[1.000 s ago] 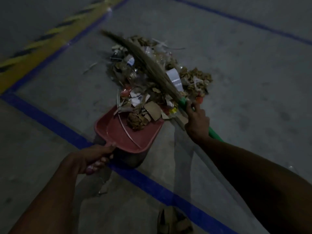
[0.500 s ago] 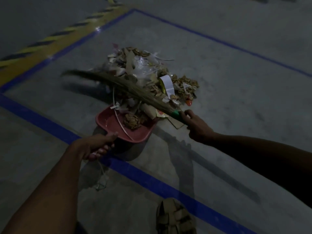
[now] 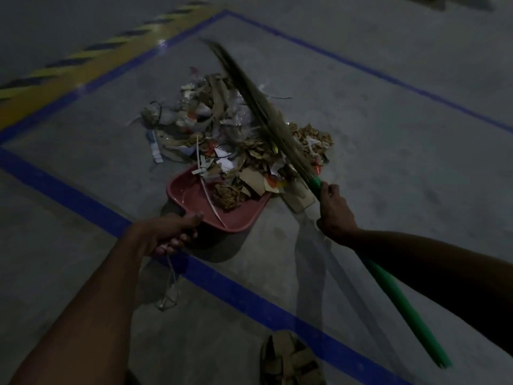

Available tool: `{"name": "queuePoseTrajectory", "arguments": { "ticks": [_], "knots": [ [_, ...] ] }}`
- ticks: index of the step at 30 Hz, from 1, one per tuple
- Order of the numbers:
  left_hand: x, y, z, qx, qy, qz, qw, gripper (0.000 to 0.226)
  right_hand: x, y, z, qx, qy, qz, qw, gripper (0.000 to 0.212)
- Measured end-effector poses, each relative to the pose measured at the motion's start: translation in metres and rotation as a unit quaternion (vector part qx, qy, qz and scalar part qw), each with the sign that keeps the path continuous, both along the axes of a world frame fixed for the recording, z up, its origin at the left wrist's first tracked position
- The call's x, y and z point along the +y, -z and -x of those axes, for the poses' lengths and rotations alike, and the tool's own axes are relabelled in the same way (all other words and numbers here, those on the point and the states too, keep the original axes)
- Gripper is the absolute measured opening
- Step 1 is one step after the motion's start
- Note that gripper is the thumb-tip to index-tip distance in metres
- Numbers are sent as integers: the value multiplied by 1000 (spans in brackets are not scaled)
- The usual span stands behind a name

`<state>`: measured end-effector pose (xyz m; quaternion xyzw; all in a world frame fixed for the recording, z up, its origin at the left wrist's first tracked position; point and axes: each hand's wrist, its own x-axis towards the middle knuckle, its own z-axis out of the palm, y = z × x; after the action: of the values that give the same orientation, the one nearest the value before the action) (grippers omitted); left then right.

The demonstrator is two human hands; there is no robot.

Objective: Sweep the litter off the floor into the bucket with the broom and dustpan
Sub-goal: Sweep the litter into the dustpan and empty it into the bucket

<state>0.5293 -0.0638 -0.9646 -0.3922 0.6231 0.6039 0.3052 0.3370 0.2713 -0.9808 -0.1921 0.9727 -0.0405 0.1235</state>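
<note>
The grey concrete floor (image 3: 388, 162) fills the view, marked with blue lines (image 3: 236, 290) that frame a rectangle, and a yellow-and-black hazard stripe (image 3: 91, 59) runs past the far left corner. Inside the rectangle sits the litter (image 3: 230, 134), a loose heap of cardboard scraps, paper, plastic wrap and dry leaves. The broom (image 3: 266, 118) lies slanted over the right side of the heap, its brown bristles pointing away and blurred at the tip, its green handle (image 3: 399, 304) running back under the right forearm. The red dustpan (image 3: 194, 198) rests at the near edge of the heap with its open mouth against it; some scraps and a crumpled brown wad already lie in the pan. The right hand (image 3: 334, 211) is clenched around the handle just below the bristles. The left hand (image 3: 169, 232) is curled around the dustpan's grip. A sandalled foot (image 3: 288, 359) shows at the bottom edge. The bucket is not in view.
</note>
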Motion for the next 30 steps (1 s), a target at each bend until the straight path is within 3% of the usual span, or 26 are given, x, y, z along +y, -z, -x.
{"name": "queuePoseTrajectory", "arguments": {
  "ticks": [5,14,23,30],
  "knots": [
    [2,-3,-1,-2,0,7,1000,48,-12,2,-3,-18,-80,-25,996,90],
    [1,-3,3,11,8,9,1000,51,-7,10,-29,-39,-148,41,987,92],
    [3,-11,1,6,24,31,999,50,14,-15,10,64,-35,-9,997,88],
    [5,-9,3,22,15,27,999,48,13,-7,7,25,38,-26,999,79]
  ]
}}
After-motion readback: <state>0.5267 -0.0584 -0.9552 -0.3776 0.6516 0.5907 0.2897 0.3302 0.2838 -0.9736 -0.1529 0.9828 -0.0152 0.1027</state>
